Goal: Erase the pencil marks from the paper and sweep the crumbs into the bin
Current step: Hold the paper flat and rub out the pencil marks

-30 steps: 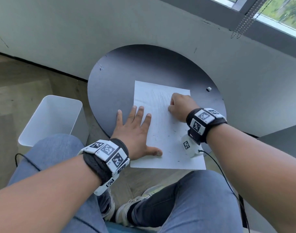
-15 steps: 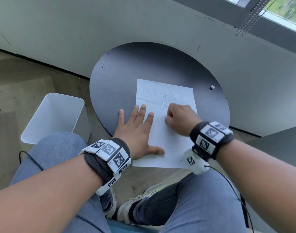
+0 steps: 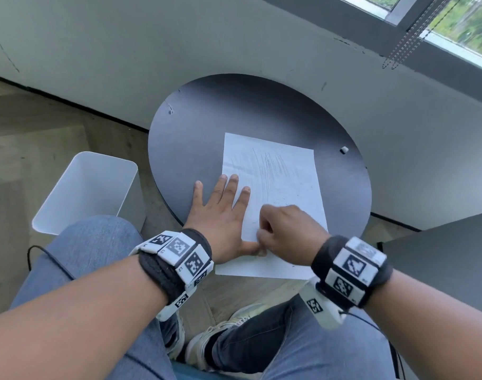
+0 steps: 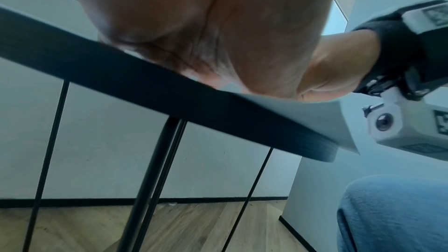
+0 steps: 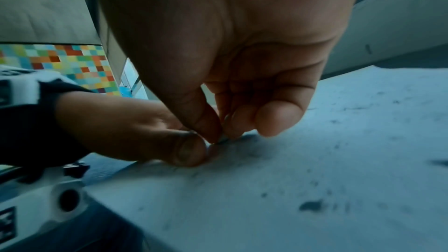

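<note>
A white paper with faint pencil strokes lies on the round dark table. My left hand lies flat with spread fingers on the paper's left edge, thumb on the sheet. My right hand is curled, fingertips down on the paper right beside the left thumb. In the right wrist view its thumb and fingers pinch a small eraser, almost wholly hidden. Dark crumbs lie scattered over the paper.
A white bin stands on the floor left of the table, by my left knee. A small white piece lies near the table's right rim. The paper's near edge overhangs the table edge. A grey wall runs behind.
My right hand has slid down the paper toward me, from its upper middle to beside the left thumb. The left hand has stayed flat in place.
</note>
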The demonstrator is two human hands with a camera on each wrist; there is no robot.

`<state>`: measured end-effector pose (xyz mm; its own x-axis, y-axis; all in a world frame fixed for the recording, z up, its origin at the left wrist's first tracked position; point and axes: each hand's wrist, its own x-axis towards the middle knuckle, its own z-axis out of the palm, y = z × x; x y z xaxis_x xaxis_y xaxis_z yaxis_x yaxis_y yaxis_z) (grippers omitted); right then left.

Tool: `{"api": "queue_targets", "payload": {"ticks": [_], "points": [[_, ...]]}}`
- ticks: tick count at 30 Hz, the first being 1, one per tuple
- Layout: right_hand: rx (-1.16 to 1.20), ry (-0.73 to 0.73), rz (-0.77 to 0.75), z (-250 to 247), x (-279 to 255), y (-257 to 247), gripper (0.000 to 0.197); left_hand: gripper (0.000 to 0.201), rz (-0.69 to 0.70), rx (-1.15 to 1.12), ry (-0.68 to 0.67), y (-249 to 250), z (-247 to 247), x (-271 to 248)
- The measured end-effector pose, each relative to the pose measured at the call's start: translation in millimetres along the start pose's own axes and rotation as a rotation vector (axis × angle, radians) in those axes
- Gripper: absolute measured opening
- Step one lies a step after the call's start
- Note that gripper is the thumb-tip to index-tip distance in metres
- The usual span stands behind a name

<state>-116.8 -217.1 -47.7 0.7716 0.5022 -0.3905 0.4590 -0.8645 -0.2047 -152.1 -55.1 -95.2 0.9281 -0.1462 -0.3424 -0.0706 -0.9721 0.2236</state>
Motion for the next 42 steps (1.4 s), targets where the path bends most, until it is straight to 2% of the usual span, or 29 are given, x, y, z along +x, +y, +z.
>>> {"api": "queue_targets", "payload": {"ticks": [3,8,10,13,19,21,28,33,37,42], "points": [[0.005,0.013,0.016,-2.7,9.6,5.3,0.009,0.129,0.001,-0.003,0.005,-0.4,0.4,0.1],[0.033,0.183,0.227,-31.3,77.3,38.9,0.008,0.131,0.004,-0.006,0.002,-0.8,-1.2,-0.7],[0.031,0.199,0.258,-39.2,92.3,44.3,0.008,0.131,0.002,-0.008,0.002,-1.3,-1.5,-0.9],[0.02,0.173,0.216,-37.1,86.0,38.1,0.008,0.132,0.004,-0.01,0.007,-1.3,-0.7,-1.1],[0.026,0.054,0.004,-1.9,14.2,6.5,0.01,0.13,0.003,-0.019,0.011,0.0,0.9,-0.1],[0.024,0.034,-0.015,2.1,8.5,2.9,0.01,0.128,0.006,-0.02,0.009,-0.1,0.8,-0.5],[0.054,0.192,0.202,-25.9,80.9,30.2,0.009,0.131,0.011,-0.019,-0.007,-0.6,-2.6,-1.9],[0.058,0.199,0.279,-36.6,110.9,45.3,0.006,0.127,0.042,-0.016,-0.03,-5.8,-9.2,-4.0],[0.022,0.176,0.197,-28.9,77.5,34.7,0.007,0.125,0.065,-0.025,-0.026,-12.1,-12.6,-6.9],[-0.01,0.025,0.0,-0.9,3.1,4.3,0.011,0.128,0.073,-0.015,-0.023,-11.3,-11.1,-5.6]]}}
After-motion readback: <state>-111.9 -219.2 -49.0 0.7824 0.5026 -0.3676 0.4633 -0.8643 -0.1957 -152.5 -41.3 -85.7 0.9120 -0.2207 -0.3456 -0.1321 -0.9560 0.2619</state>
